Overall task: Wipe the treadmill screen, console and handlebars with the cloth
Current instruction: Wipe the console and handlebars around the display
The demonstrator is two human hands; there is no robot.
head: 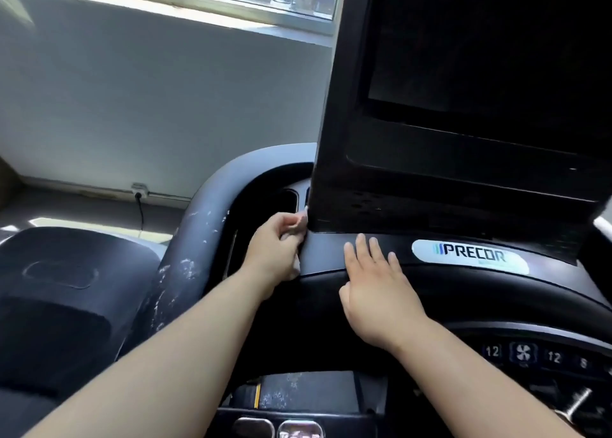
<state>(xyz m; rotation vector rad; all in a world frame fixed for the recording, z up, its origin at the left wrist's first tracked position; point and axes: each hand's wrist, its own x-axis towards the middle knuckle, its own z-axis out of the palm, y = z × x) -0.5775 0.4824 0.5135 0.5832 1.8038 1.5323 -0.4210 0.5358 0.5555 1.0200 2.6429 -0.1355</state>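
The step in hand looks to be the seam at the lower left corner of the screen (463,57), so the cloth (300,221) wants pushing well into that edge, then drawing along under the screen rather than dabbing. The left hand (273,242) is curled round the bunched cloth, pressing it to that corner. The right hand (377,285) lies flat, fingers straight, on the console (323,252) just below the screen.

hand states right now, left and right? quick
Left hand: holding the cloth, fingers curled round it, at the lower corner of the screen housing.
Right hand: open, fingers straight, resting flat on the console.
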